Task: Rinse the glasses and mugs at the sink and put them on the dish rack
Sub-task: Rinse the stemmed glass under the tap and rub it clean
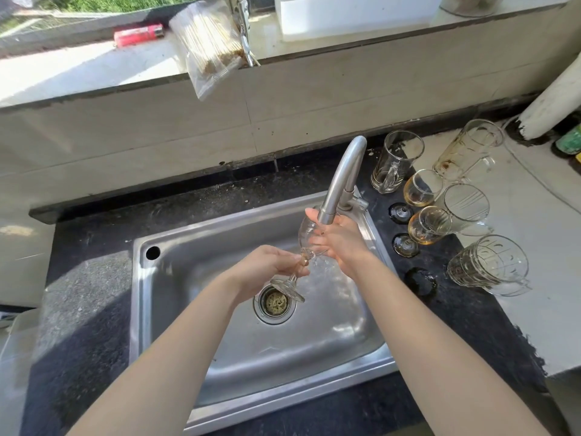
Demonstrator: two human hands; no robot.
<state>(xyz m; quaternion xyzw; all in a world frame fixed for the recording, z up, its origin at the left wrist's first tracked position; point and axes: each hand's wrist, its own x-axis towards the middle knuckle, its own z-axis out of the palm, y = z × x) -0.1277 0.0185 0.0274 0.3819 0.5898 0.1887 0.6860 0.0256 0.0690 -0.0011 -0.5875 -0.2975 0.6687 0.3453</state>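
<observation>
A clear wine glass [306,234] lies tilted over the steel sink [176,309], its bowl right under the faucet spout [341,180] with water running. My left hand [270,269] pinches its stem, the foot hanging near the drain [275,302]. My right hand [341,243] wraps around the bowl from the right. On the counter to the right stand dirty glasses: two wine glasses [426,226] with amber dregs, a tall glass mug [394,162], a stained mug [468,151], a tumbler [467,209] and a patterned mug [489,265].
The dark stone counter [88,278] surrounds the sink. On the window sill behind lie a red lighter [138,34] and a plastic bag of sticks [210,45]. A white pipe [556,99] stands at the far right. No dish rack is in view.
</observation>
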